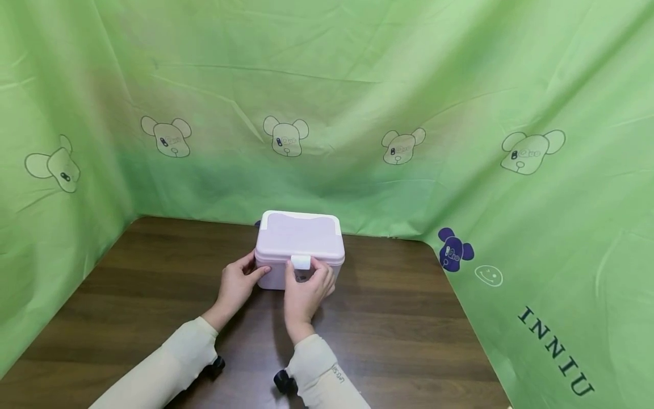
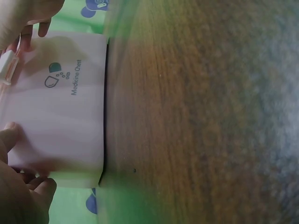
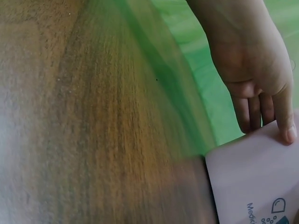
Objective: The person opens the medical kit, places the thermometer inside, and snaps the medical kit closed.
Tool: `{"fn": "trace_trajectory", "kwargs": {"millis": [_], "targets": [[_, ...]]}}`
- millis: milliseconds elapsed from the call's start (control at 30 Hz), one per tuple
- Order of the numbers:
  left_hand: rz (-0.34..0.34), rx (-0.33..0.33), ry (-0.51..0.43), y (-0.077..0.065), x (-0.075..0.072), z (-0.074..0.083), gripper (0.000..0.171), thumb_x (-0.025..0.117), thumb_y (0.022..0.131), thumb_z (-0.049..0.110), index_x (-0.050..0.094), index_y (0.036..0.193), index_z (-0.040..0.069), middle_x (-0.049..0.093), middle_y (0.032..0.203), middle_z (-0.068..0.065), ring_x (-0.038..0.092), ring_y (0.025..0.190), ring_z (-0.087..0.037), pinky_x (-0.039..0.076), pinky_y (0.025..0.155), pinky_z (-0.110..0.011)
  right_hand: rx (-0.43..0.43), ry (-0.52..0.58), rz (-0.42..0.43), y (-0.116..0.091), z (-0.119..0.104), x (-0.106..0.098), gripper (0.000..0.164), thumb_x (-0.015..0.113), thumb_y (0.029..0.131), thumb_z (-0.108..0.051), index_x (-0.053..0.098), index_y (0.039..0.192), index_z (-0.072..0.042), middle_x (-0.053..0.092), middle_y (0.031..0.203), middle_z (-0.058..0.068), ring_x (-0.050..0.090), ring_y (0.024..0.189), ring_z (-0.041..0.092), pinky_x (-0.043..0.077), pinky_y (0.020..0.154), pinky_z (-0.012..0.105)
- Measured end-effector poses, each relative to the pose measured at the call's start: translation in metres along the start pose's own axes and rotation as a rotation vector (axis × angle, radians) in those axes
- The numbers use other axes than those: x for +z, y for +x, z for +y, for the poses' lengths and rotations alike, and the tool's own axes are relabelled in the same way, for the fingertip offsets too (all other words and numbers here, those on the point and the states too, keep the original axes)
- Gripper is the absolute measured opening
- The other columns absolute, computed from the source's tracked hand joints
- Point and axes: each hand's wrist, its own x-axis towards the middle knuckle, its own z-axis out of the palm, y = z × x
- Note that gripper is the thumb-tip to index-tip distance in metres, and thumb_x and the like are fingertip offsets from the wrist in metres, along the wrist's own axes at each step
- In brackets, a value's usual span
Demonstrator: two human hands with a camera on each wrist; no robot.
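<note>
A pale lilac medicine box (image 1: 298,233) with a lidded top stands on the brown table; its lid is down. "Medicine Chest" and a capsule drawing are printed on its front (image 2: 60,107). My left hand (image 1: 236,287) grips the box's left front corner, thumb (image 3: 287,133) against the front and fingers round the side. At the middle of the front edge, my right hand (image 1: 305,292) pinches the white latch (image 1: 301,262), thumb on its left side and fingers on its right. In the left wrist view the latch shows at the far left edge.
The wood-grain table (image 1: 398,318) reaches out on both sides of the box. Behind and beside it hangs a green curtain (image 1: 327,85) with bear-head prints, close to the back of the box. Black wrist cameras (image 1: 283,382) sit under the pale sleeves.
</note>
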Motion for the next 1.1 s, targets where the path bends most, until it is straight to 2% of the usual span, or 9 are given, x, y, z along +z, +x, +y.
{"fn": "trace_trajectory", "kwargs": {"millis": [133,300,533,867,1100], "targets": [[0.013,-0.001,-0.007,0.001,0.000,0.002,0.059,0.085,0.086,0.021,0.063,0.139,0.003,0.066,0.133,-0.018,0.065,0.124,-0.029,0.056,0.099,-0.042,-0.032,-0.037,0.004,0.002,-0.002,-0.001,0.052,0.091,0.075,-0.034,0.062,0.110,-0.008,0.061,0.110,0.010,0.053,0.110,0.030,0.034,0.100,0.048],[0.019,0.001,-0.017,0.001,0.000,0.004,0.056,0.085,0.087,0.018,0.065,0.137,0.002,0.068,0.130,-0.019,0.066,0.120,-0.028,0.057,0.096,-0.041,-0.031,-0.082,0.002,0.003,-0.004,-0.003,0.051,0.092,0.074,-0.035,0.063,0.107,-0.009,0.062,0.107,0.009,0.056,0.107,0.029,0.034,0.100,0.049],[0.016,-0.001,-0.024,0.000,0.002,-0.003,0.058,0.085,0.086,0.023,0.065,0.137,0.004,0.067,0.132,-0.017,0.066,0.121,-0.027,0.057,0.096,-0.041,-0.033,-0.139,-0.022,0.004,-0.006,-0.010,0.049,0.095,0.069,-0.034,0.065,0.101,-0.010,0.062,0.103,0.007,0.057,0.103,0.030,0.034,0.097,0.050],[0.009,0.004,-0.038,-0.002,0.002,-0.005,0.061,0.084,0.087,0.026,0.063,0.139,0.003,0.066,0.134,-0.017,0.064,0.123,-0.027,0.057,0.096,-0.041,-0.058,-0.146,-0.058,0.001,0.003,-0.015,0.049,0.096,0.069,-0.034,0.064,0.096,-0.009,0.060,0.092,0.007,0.056,0.091,0.029,0.034,0.095,0.048],[0.004,0.001,-0.037,-0.002,0.002,-0.005,0.060,0.084,0.087,0.025,0.063,0.139,0.003,0.065,0.134,-0.017,0.064,0.123,-0.028,0.057,0.096,-0.040,-0.116,-0.127,-0.027,0.000,0.016,-0.010,0.050,0.096,0.068,-0.033,0.064,0.098,-0.010,0.060,0.091,0.005,0.057,0.089,0.024,0.034,0.093,0.047]]}}
